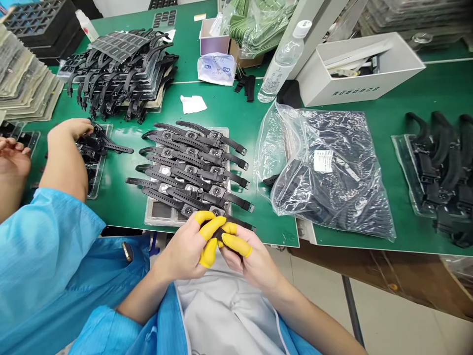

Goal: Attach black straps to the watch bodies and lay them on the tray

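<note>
My left hand (190, 246) and my right hand (251, 251) meet at the front edge of the bench, both with yellow finger cots on several fingers. Pinched between their fingertips is a small black piece (219, 233); most of it is hidden, so I cannot tell its exact kind. Just beyond my fingers lies a clear plastic tray (152, 217) bearing rows of smartwatches (190, 152). These lie face down with sensor backs up, and their black straps stick out past both sides of the tray.
A clear bag of black straps (332, 167) lies to the right, beside another watch tray (410, 172). Behind stand a water bottle (281, 61), a white box (362, 86) and stacked watch trays (121, 74). At left, a co-worker's hand (72, 129) touches watches.
</note>
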Tool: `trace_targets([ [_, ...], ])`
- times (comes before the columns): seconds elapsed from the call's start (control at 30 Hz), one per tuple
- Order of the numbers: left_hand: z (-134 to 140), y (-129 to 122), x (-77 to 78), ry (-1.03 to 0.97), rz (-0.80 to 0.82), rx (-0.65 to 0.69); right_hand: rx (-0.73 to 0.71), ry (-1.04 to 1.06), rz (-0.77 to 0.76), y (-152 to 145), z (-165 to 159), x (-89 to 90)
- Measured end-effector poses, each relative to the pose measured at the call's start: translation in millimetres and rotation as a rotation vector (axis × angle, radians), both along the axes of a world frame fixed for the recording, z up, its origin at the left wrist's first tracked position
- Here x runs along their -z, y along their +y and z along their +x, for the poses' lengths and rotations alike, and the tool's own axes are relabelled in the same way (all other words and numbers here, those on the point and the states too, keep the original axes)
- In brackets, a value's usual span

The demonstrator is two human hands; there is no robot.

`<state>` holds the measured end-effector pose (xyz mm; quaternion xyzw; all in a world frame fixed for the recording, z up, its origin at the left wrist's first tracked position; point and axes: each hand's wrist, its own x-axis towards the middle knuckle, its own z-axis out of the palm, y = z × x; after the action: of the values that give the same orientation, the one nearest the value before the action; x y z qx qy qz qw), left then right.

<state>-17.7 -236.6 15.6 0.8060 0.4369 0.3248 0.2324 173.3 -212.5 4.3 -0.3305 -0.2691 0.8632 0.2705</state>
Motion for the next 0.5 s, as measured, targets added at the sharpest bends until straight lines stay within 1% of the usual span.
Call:
trace_targets([
  [0.07, -1, 0, -2.6, 0.127, 0.043, -0.019, -0.029, -0.027, 0.024, 0, 1, 1.3],
  [0.13, -2, 1, -5.1, 0.180, 0.040, 0.005, -0.060, -0.035, 0.053, 0, 2, 2.7],
  [0.23, -6, 3, -7.2, 0.102, -0.017, 0.062, -0.111, -0.034, 0.128, 0, 3, 2.4],
  [0.3, -10, 2, -7.4, 0.039, -0.050, 0.084, -0.124, -0.089, 0.238, 2, 4, -0.7],
  [0.33, -13, 1, -7.8, 0.021, -0.065, 0.083, -0.121, -0.144, 0.333, 3, 5, -3.0],
  [0.4, -23, -1, -10.5, 0.019, -0.112, 0.056, -0.127, -0.295, 0.610, 8, 7, -8.4],
  [0.47, -38, -5, -17.4, 0.064, -0.169, -0.019, -0.184, -0.450, 0.918, 13, 10, -13.2],
  [0.5, -46, -7, -22.4, 0.103, -0.197, -0.075, -0.228, -0.516, 1.045, 17, 12, -15.1],
])
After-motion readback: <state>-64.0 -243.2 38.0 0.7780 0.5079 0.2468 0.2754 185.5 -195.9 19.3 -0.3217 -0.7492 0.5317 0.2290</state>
